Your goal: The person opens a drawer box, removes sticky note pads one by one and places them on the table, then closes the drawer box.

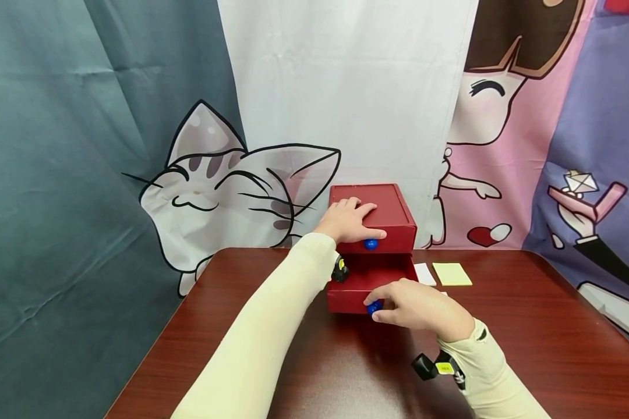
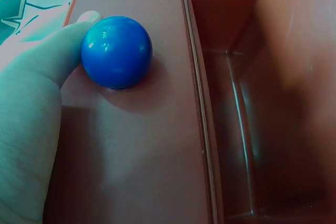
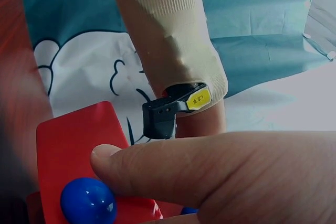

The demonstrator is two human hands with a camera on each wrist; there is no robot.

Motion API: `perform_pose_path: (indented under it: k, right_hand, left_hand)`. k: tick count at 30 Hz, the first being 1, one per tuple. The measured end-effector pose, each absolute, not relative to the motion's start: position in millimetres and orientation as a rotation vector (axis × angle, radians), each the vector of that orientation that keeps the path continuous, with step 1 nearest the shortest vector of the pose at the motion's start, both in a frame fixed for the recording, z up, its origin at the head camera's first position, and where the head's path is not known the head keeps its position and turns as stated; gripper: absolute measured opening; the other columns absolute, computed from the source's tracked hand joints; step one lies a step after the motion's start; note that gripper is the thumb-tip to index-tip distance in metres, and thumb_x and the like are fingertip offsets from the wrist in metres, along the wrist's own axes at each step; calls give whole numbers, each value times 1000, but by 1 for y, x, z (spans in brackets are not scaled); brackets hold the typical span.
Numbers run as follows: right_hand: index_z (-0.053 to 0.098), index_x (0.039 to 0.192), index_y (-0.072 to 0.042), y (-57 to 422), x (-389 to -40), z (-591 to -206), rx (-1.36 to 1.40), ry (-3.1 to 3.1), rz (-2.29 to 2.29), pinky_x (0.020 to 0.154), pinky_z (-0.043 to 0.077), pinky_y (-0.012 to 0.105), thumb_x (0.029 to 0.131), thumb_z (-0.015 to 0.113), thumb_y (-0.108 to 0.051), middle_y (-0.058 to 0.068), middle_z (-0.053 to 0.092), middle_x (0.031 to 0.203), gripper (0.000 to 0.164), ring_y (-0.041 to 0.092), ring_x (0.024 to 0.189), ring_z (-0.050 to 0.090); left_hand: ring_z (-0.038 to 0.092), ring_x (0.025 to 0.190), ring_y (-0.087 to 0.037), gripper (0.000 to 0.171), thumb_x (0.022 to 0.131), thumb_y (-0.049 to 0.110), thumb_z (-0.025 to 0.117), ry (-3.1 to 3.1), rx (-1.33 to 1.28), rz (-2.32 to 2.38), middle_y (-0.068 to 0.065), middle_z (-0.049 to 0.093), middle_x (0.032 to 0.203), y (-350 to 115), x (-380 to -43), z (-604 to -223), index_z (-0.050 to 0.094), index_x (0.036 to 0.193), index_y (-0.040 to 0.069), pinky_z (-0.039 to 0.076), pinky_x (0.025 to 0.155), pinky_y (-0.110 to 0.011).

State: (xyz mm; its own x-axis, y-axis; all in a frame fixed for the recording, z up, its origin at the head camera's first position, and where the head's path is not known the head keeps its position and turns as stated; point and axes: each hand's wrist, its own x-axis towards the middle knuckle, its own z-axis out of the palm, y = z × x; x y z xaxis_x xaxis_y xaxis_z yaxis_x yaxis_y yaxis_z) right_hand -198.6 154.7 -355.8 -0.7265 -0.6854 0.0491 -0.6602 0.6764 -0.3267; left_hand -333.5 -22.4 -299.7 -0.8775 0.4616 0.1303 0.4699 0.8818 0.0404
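A small red two-drawer box (image 1: 393, 209) stands at the back of the dark wooden table (image 1: 529, 337). My left hand (image 1: 348, 221) lies flat on the box's top, and its thumb (image 2: 47, 77) touches the upper drawer's blue knob (image 1: 370, 244) (image 2: 116, 51). The lower drawer (image 1: 356, 291) is pulled out toward me, and its bare inside (image 2: 252, 108) shows in the left wrist view. My right hand (image 1: 403, 305) pinches the lower blue knob (image 1: 374, 306). In the right wrist view a finger (image 3: 157, 166) lies just above a blue knob (image 3: 88, 201) on a red panel (image 3: 79, 140).
A yellow pad of sticky notes (image 1: 452, 273) and a white slip (image 1: 424, 273) lie just right of the box. Cartoon-printed curtains hang close behind the table. My left forearm (image 1: 272, 326) crosses the table's left half. Bare tabletop stretches right and toward me.
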Motion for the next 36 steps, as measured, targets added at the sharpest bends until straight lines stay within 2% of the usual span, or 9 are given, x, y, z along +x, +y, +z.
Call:
perform_pose_path:
  k: [36]
  right_hand:
    - [73,115,-18,156,-196,-359,-1130,2759,-591,76,55,31,92,75,-32,-13,68,98,27,4,83,59]
  left_hand:
    - [37,138,-24,85,87,79,49,-2926,-711,-82,-4,39,154,-22,-335,-304,35,157,33,26,120,-47]
